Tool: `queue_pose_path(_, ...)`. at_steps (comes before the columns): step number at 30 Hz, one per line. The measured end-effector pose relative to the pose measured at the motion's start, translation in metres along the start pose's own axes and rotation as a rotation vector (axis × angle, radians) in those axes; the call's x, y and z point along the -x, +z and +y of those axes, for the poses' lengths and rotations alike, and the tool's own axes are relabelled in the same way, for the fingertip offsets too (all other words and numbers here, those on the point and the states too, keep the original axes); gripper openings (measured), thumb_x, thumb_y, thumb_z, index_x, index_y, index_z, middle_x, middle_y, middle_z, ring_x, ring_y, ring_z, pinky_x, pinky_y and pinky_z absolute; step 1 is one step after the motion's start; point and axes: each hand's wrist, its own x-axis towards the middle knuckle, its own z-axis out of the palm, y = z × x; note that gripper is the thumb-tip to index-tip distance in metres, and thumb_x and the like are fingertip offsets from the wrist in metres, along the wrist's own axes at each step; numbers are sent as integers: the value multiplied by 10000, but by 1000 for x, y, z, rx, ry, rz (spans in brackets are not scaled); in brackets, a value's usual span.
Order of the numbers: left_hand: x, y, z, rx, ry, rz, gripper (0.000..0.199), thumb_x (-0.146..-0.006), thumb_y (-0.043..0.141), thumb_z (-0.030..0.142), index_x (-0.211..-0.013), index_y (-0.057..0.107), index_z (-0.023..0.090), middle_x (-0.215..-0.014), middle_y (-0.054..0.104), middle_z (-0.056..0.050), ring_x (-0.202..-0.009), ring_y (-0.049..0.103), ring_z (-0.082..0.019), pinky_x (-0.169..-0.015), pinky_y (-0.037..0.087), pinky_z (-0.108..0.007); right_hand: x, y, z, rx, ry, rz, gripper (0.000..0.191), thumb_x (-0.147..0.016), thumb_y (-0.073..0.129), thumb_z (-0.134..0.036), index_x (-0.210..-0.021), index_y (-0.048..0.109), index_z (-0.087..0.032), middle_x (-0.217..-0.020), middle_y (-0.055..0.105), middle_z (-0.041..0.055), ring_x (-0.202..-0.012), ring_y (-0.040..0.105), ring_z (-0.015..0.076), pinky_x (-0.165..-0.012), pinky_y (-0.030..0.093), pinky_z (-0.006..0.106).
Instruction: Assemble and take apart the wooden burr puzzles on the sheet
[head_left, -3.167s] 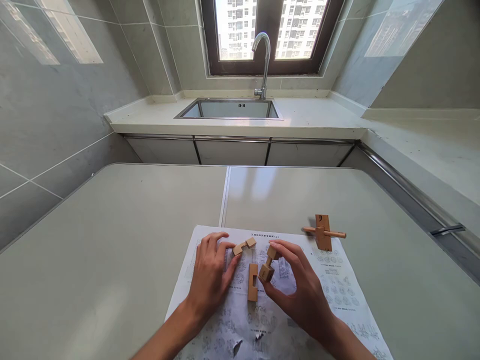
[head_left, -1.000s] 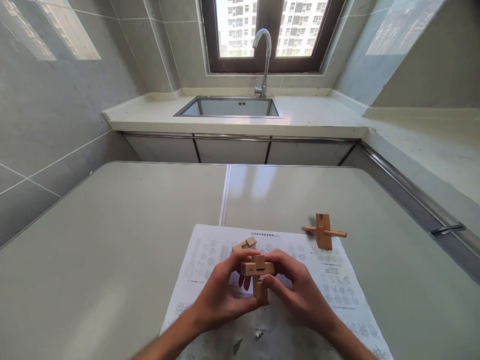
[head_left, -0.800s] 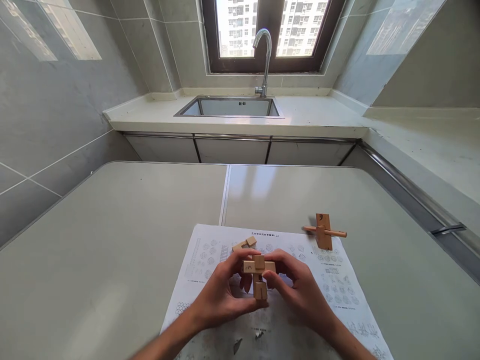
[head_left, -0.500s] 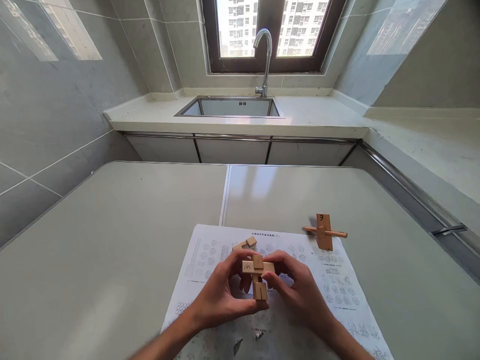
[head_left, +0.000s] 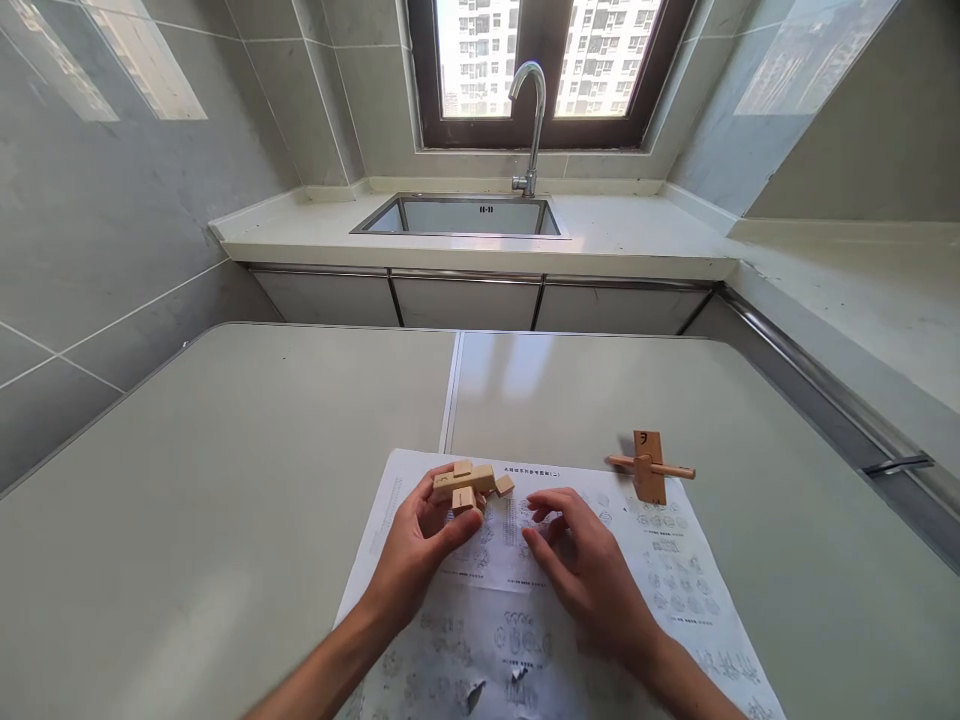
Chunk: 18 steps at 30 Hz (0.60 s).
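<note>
My left hand (head_left: 424, 535) grips a cluster of interlocked wooden puzzle blocks (head_left: 465, 482) between thumb and fingers, over the upper left part of a printed paper sheet (head_left: 480, 620). Just right of the cluster, a small light wooden block (head_left: 505, 486) shows; how much of it lies behind the held pieces I cannot tell. To the right, my right hand (head_left: 574, 555) hovers over the sheet with fingers curved and apart, holding nothing. Small diagrams and lines of text cover the sheet, which has small torn spots near the bottom.
A wooden piece with a flat plate and a crossing rod (head_left: 649, 467) rests at the sheet's upper right edge. Beneath everything is a pale table (head_left: 225, 480) with a seam. Beyond it stand a counter, a sink (head_left: 457, 215) and a faucet (head_left: 537, 120) under a window.
The right hand has let go of the wooden puzzle blocks and drawn slightly apart. My left hand has carried them left and away from me, tilting them.
</note>
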Motion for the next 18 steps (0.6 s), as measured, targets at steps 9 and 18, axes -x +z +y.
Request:
queue_pose_path(9,4,8,4,55,-71,-215,588,-797,866,478,-1254,618,204,-1173,750,-120,-1128,713,-306,-994,548,-412,2,-1,6,182,-38,-69,743,-890,775,-325,-1532,400,-311,-1471,482,126,-1371,498,355,-1124,505,567)
queue_pose_path(18,6,14,-3,-212,76,-68,601,-825,866,333,-1322,532,282,-1251,693,-54,-1218,660,-255,-1080,501,-378,0,1,8,191,-111,-5,210,-971,645,-236,-1179,639,-268,-1173,662,106,-1125,632,318,-954,581,494)
